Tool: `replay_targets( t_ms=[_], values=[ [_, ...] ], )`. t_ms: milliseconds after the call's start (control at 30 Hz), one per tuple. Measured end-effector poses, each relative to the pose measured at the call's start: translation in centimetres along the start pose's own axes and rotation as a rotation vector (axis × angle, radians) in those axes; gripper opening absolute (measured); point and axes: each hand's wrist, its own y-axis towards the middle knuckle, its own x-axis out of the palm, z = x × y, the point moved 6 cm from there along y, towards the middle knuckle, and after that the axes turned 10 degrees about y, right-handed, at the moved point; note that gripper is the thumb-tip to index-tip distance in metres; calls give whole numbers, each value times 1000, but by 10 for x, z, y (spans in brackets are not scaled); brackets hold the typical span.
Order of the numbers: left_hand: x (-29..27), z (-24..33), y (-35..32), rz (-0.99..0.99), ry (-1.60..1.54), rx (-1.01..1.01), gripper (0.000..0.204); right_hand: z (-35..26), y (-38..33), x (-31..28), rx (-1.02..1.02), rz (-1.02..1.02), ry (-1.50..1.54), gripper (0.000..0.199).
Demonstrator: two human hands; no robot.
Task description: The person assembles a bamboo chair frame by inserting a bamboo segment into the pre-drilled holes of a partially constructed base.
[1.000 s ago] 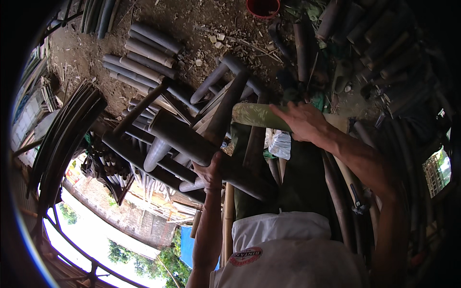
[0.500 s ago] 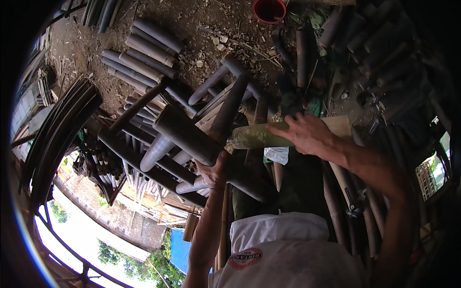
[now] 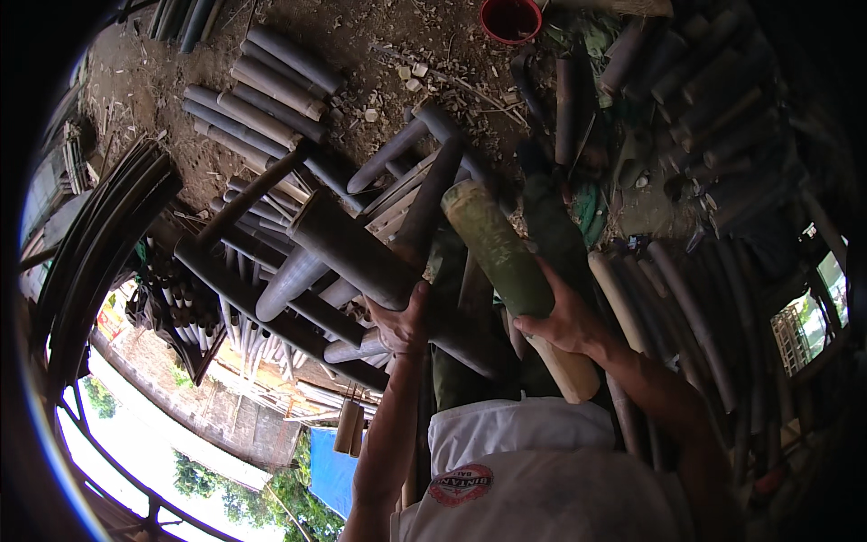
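Note:
My right hand (image 3: 567, 318) grips a thick greenish-tan bamboo section (image 3: 506, 262) that now points up and away from me, its pale cut end near my chest. My left hand (image 3: 403, 322) holds a dark grey bamboo pole (image 3: 354, 251) that runs up to the left from my fingers. Both poles lie over a rough rack of crossed dark bamboo poles (image 3: 298, 275) in front of me. The rack's lower end is hidden behind my white shirt.
Several cut grey bamboo lengths (image 3: 271, 81) lie on the dirt at upper left. A red bucket (image 3: 510, 18) stands at the top. More bamboo poles (image 3: 686, 298) lean at the right. Curved dark strips (image 3: 99, 235) stack at the left. A blue sheet (image 3: 334, 470) lies below.
My right hand has swung the greenish bamboo section from lying crosswise to pointing lengthwise away from me and drawn it closer. My left hand stays on the dark pole.

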Motion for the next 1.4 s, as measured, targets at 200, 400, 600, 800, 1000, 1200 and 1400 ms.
replay_targets(
  t_ms=[200, 400, 600, 800, 1000, 1200, 1400],
  values=[
    [4, 12, 2, -18, -65, 1, 98, -2, -7, 36, 90, -77, 54, 101],
    [0, 22, -10, 8, -148, -6, 101, -40, 7, 0, -193, -39, -344, 98],
    [3, -1, -6, -127, -239, 4, 85, -112, 116, -23, -341, -4, -1205, 108],
    [-7, -12, 2, -160, -162, -78, 71, -122, 188, 5, -576, -12, -1165, 95],
    [-14, -10, 6, -120, -45, -51, 48, -60, 190, 13, -522, -206, -1072, 92],
    [-30, -41, 3, -132, -30, -161, 37, -23, 143, -38, -342, -176, -733, 102],
    [-24, -30, 7, -165, 12, -86, 36, 16, 77, -111, -59, -293, -1005, 98]
  ],
)
